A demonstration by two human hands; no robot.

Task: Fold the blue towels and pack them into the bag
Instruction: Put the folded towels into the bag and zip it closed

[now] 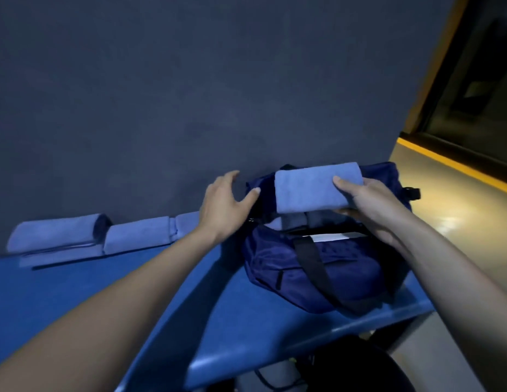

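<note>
Folded towel [317, 188]: light blue, flat rectangular bundle, held level above open bag mouth.
Bag [317, 267]: navy fabric, black strap across front, top open, lying on blue table against wall; pale towel edges visible inside opening.
Other towels [76, 236]: light blue, folded and rolled, lined up along wall, left of bag, well apart from it.

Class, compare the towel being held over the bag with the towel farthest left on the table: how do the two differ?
The held towel is up in the air above the bag, gripped by the right hand; the leftmost towel lies on the table against the wall, untouched. The held towel sits nearer the camera. Both are light blue and folded.
</note>
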